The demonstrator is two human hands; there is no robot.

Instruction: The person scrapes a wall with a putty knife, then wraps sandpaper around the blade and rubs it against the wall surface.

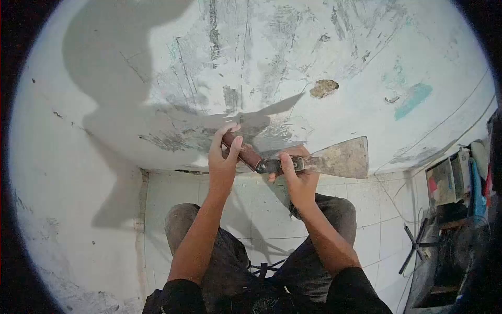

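Note:
My left hand (225,156) is closed around a reddish-brown bar (248,156), thumb along its face and fingers behind it. The bar slants down to the right, and its lower end meets the dark handle end of a paint scraper (342,158). My right hand (300,174) grips the scraper by its handle near the blade, thumb on top. The scraper's wide, stained metal blade points right. Both hands are in front of the wall, above my knees.
Ahead stands a white wall (198,63) with grey scuffs, a chipped hole (324,88) and a turquoise patch (413,101). White tiles (266,209) cover the floor. At right are a cluttered shelf (444,225), a black cross-shaped stand (416,244) and cables.

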